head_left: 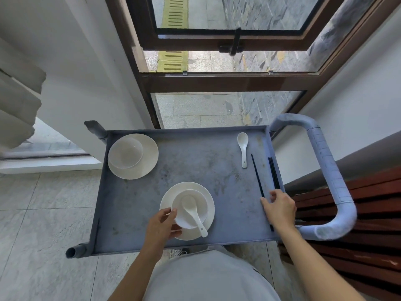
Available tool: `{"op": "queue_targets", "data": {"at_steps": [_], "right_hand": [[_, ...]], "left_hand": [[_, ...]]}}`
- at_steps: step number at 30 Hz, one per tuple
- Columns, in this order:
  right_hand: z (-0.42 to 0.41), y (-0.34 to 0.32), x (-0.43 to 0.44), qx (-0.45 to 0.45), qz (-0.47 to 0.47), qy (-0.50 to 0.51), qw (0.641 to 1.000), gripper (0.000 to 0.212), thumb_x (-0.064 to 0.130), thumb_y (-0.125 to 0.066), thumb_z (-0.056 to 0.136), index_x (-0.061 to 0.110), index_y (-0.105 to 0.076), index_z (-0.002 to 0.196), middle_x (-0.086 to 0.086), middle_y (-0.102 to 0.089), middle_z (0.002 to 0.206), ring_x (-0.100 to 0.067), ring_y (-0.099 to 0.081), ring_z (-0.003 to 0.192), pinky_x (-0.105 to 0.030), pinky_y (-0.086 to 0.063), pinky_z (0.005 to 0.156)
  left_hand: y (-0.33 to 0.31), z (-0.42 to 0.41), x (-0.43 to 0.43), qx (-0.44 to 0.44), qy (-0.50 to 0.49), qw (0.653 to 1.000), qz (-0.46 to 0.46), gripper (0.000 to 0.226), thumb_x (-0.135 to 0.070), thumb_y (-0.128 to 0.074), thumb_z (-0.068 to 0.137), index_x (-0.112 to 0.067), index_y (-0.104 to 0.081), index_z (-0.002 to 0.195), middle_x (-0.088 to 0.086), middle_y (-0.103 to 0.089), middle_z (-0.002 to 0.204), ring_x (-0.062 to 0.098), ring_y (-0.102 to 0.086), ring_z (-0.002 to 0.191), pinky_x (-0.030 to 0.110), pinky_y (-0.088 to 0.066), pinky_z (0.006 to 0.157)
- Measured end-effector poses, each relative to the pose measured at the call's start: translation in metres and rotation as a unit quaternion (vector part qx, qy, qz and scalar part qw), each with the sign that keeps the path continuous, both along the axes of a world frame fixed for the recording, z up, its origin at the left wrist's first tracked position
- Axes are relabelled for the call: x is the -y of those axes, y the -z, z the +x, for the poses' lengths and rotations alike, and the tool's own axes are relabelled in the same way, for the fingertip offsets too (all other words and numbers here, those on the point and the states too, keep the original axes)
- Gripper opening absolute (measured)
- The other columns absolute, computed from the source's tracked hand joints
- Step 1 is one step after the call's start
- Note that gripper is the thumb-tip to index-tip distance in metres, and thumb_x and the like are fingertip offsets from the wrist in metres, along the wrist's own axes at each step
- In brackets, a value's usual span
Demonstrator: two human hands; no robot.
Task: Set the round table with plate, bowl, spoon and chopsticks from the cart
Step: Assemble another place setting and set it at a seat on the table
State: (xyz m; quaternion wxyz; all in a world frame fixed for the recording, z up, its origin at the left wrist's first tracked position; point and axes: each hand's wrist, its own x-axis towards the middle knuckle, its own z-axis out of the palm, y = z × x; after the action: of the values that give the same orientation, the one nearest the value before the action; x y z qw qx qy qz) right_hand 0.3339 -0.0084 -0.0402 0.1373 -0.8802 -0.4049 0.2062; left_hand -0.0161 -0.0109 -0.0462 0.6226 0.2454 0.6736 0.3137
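Note:
On the grey cart tray (195, 166) near its front edge stands a white plate (208, 200) with a white bowl (184, 198) on it and a white spoon (193, 211) lying in the bowl. My left hand (161, 227) grips the left rim of this plate and bowl, thumb on top. Black chopsticks (257, 174) lie along the tray's right side, with more (273, 172) by the rim. My right hand (280, 208) rests on their near ends, fingers curled over them. A second plate (149, 157) with a bowl (125, 153) sits at the back left, and a second spoon (243, 148) at the back right.
The cart's padded grey handle (332, 181) loops out on the right, over a dark red slatted bench (358, 246). Behind the cart is a brown-framed glass window (225, 81) and white walls. Pale tiled floor (43, 224) spreads to the left.

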Motion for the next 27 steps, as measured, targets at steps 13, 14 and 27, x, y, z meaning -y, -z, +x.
{"op": "queue_targets", "data": {"at_steps": [13, 14, 27], "right_hand": [[-0.005, -0.001, 0.009, 0.02, 0.025, 0.033, 0.999, 0.036, 0.016, -0.075, 0.094, -0.001, -0.069, 0.125, -0.023, -0.073, 0.116, -0.041, -0.068, 0.109, -0.05, -0.057, 0.095], [-0.007, -0.002, 0.011, 0.017, 0.028, 0.039, 0.999, 0.039, 0.016, -0.075, 0.094, -0.001, -0.067, 0.128, -0.024, -0.072, 0.119, -0.042, -0.067, 0.112, -0.051, -0.057, 0.097], [-0.015, -0.006, 0.016, 0.019, 0.023, 0.061, 0.998, 0.043, 0.015, -0.075, 0.095, -0.001, -0.067, 0.134, -0.027, -0.075, 0.116, -0.046, -0.068, 0.113, -0.05, -0.055, 0.096]], "left_hand": [[0.002, -0.003, 0.003, -0.009, 0.007, 1.0, -0.001, 0.019, -0.028, -0.068, 0.1, -0.014, -0.073, 0.112, 0.009, -0.078, 0.103, 0.024, -0.08, 0.076, 0.035, -0.065, 0.063], [0.002, -0.003, 0.004, -0.01, 0.006, 1.0, 0.0, 0.019, -0.028, -0.068, 0.1, -0.015, -0.073, 0.112, 0.008, -0.078, 0.103, 0.024, -0.08, 0.077, 0.035, -0.065, 0.063], [0.005, -0.005, 0.004, -0.002, -0.002, 1.0, -0.009, 0.017, -0.029, -0.07, 0.099, -0.017, -0.074, 0.109, 0.007, -0.079, 0.1, 0.024, -0.08, 0.077, 0.036, -0.065, 0.063]]}}
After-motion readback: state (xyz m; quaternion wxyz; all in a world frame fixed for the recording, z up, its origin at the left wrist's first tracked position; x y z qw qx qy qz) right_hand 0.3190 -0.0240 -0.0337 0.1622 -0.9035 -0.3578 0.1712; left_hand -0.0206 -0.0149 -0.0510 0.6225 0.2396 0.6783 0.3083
